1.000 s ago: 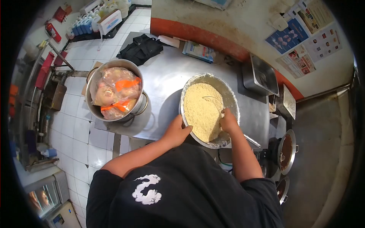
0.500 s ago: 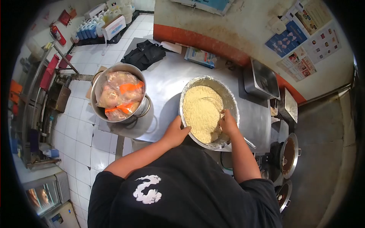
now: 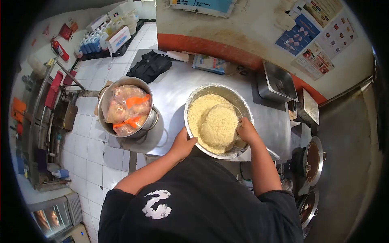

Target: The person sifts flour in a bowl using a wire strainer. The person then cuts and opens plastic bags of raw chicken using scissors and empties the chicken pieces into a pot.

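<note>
A large metal bowl [image 3: 248, 108] of pale yellow, crumbly flour [image 3: 197, 115] stands on the steel table in front of me. My left hand [image 3: 183, 145] grips the bowl's near left rim, thumb over the edge. Inside the bowl, my right hand [image 3: 247, 131] is closed at the side of a round strainer [image 3: 221, 123] heaped with the flour. Its mesh is mostly covered, and my fingers partly hide where I hold it.
Left of the bowl, a big metal pot [image 3: 109, 128] holds plastic-bagged raw meat [image 3: 125, 105] with orange labels. A black bag [image 3: 150, 67], a flat packet [image 3: 208, 64], scissors [image 3: 242, 71] and a steel pan [image 3: 277, 83] lie along the back. Dark-filled pans [image 3: 314, 160] stand at right.
The strainer, earlier mostly sunk in the flour, has come up heaped with it. My right hand has risen slightly with it, while my left stays at the rim.
</note>
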Motion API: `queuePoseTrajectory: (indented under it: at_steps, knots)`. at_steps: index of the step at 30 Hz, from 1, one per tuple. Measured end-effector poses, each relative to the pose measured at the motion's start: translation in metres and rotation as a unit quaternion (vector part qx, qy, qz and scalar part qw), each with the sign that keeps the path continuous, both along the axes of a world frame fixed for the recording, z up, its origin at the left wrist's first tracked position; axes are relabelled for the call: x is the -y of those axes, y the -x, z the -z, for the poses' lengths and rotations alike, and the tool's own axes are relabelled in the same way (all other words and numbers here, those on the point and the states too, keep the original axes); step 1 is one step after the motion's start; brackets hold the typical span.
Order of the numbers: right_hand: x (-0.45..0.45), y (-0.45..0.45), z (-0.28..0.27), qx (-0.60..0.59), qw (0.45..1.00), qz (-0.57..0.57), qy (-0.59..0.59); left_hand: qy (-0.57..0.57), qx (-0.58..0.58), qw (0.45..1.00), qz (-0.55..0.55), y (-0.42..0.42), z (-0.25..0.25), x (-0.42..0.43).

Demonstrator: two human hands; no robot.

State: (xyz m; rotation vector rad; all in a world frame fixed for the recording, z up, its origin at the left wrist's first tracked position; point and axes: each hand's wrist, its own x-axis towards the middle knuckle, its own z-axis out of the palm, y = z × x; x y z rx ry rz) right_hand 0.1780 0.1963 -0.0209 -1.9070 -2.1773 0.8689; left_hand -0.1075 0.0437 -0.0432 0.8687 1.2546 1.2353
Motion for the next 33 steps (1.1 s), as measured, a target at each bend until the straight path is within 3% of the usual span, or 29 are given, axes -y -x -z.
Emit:
queuePoseTrajectory:
  at_steps: [3,6,9,12,15,17,24,27,30,33]
  knots:
    - [-0.007,0.008,0.010,-0.001,0.996,-0.002,0.088,-0.011,0.009,1.000,-0.006,0.001,0.007,0.001]
    - [0.004,0.020,-0.001,0.007,0.999,0.037,-0.018,0.005,0.004,1.000,-0.006,0.005,0.009,0.002]
    - [0.001,0.018,0.008,0.026,0.998,-0.037,-0.049,0.007,-0.004,1.000,0.002,0.009,0.017,0.002]
    - [-0.001,0.023,0.009,0.017,0.998,0.041,-0.041,0.061,-0.050,0.996,0.036,0.020,0.007,0.008]
    - [-0.002,0.022,0.004,-0.004,1.000,0.010,0.000,0.132,-0.087,0.983,0.088,0.040,-0.014,0.019]
    - [0.001,0.027,0.003,0.015,0.999,0.017,-0.024,0.139,-0.088,0.980,0.114,0.060,-0.001,0.034]
    - [0.004,0.031,0.005,0.019,0.999,-0.006,-0.034,0.135,0.003,0.990,0.032,0.154,0.061,0.143]
    - [0.004,0.040,-0.010,0.010,0.998,0.064,0.024,0.204,-0.164,0.965,0.023,0.190,0.119,0.206]
    - [0.004,0.034,-0.004,-0.009,0.999,0.002,0.049,0.332,-0.372,0.866,0.042,0.197,0.135,0.260]
    - [0.001,0.036,0.008,0.031,0.998,0.063,0.000,0.404,-0.371,0.833,0.064,0.216,0.220,0.343]
